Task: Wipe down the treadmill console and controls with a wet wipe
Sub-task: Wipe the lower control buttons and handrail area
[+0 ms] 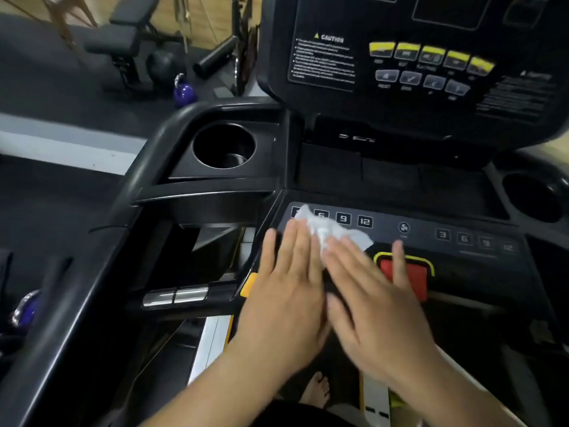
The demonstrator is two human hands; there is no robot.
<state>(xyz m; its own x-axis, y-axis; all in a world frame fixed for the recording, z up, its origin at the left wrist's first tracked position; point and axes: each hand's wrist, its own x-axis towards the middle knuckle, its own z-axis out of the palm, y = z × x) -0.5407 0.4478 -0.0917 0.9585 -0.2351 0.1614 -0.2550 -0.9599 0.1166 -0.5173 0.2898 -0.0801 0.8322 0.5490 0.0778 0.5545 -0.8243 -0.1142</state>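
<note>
A crumpled white wet wipe (331, 228) lies on the treadmill's lower control panel (431, 238), over the left row of number buttons. My left hand (288, 282) and my right hand (366, 285) are side by side, fingers flat and spread, fingertips pressing the wipe's near edge. The right hand's fingers reach over the red stop button (412, 278). Above stands the upright console (415, 57) with yellow and grey keys and a caution label.
A round cup holder (224, 146) sits left of the console and another (532, 195) at the right edge. A chrome-and-black handlebar (175, 295) runs lower left. Purple kettlebells (184, 92) and a weight bench stand on the gym floor behind. A bare foot (317, 389) shows on the belt below.
</note>
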